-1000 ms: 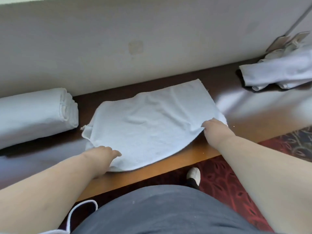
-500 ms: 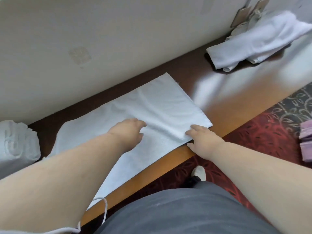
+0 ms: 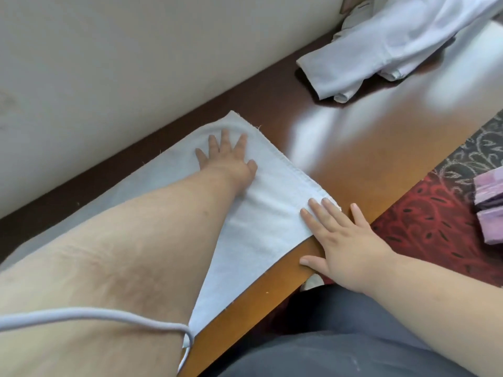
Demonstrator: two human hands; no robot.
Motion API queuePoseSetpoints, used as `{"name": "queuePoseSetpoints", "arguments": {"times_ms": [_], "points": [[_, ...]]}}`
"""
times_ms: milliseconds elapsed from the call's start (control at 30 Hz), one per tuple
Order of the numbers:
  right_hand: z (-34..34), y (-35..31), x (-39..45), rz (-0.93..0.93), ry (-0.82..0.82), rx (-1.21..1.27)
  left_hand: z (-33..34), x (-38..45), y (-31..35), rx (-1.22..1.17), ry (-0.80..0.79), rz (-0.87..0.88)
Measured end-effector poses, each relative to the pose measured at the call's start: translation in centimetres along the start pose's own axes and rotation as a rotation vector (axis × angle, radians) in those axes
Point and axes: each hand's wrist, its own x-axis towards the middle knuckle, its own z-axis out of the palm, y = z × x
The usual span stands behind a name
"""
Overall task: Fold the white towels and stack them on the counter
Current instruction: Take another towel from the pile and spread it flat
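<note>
The towel (image 3: 261, 213) lay flat on the counter (image 3: 362, 148), a long strip with its long axis running along the counter's length, from under the person's left forearm toward the far right, its near edge almost flush with the counter's front lip. Both hands were spread flat on it, gripping nothing. The left hand (image 3: 227, 159) pressed down with fingers splayed near the strip's far right corner, close to the wall (image 3: 136, 63); the right hand (image 3: 343, 240) lay with straight fingers on the near right corner, its thumb over the counter's front edge. So the towel's short right-hand end ran between the two hands, hemmed and squared, and the rest of the strip stretched away to the left beneath the left arm, where I could not see how it ended. To my eye the next fold would turn on that end: both hands sat beside it, the right the nearer to the free corner, and carrying it leftward along the long axis looked the natural move. Well apart, at the counter's far right, a loose heap (image 3: 394, 47) of white cloth waited unfolded. No folded stack showed, and there were no containers about.
</note>
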Motion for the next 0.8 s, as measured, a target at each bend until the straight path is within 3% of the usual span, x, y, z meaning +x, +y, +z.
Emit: {"name": "queuePoseSetpoints", "arguments": {"times_ms": [267,467,667,800], "points": [[-3.2,1.0,0.6,0.093,0.058,0.024,-2.4,1.0,2.2,-0.034,-0.015,0.08],[-5.2,-3.6,2.3,-0.184,0.028,0.043,1.6,-8.6,-3.5,-0.166,0.195,0.073],[-5.9,-11.5,4.3,-0.44,-0.063,-0.02,8.3,-19.7,-13.5,-0.155,0.097,-0.191],[-4.2,-17.6,4.9,-0.468,-0.123,-0.116,11.5,-24.2,-18.1,-0.199,0.085,-0.322]]}}
